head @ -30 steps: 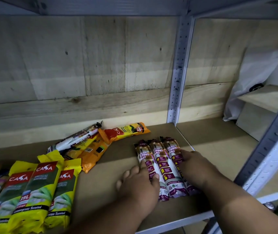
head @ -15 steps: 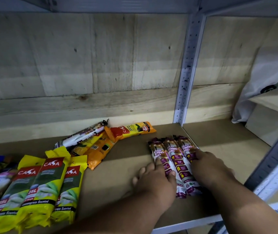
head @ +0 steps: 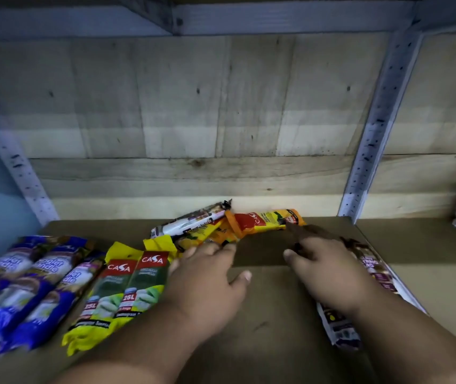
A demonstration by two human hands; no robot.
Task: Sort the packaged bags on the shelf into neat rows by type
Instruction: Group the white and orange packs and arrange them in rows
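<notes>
Both hands are stretched over the brown shelf board [head: 271, 314] toward a loose pile at the back. My left hand [head: 207, 278] is spread, its fingertips at the orange bags [head: 218, 234] in the pile. My right hand [head: 324, 261] reaches forward, its index finger touching the end of an orange-and-yellow Casa bag [head: 268, 220]. A white-and-dark bag [head: 191, 221] lies slanted on top of the pile. The maroon drawstring bags [head: 373, 270] lie in a row under my right forearm, partly hidden. Yellow-green Casa bags [head: 121, 289] form a row on the left, blue bags [head: 27, 284] further left.
A wooden plank wall [head: 193, 120] closes the back of the shelf. Perforated metal uprights stand at the left [head: 19, 173] and right [head: 373, 128]. A metal beam [head: 276, 20] runs overhead. A neighbouring shelf board [head: 429, 245] continues to the right.
Both hands have left the row of maroon drawstring bags and moved forward and left to the pile at the back. The view has swung left, bringing the blue bags in.
</notes>
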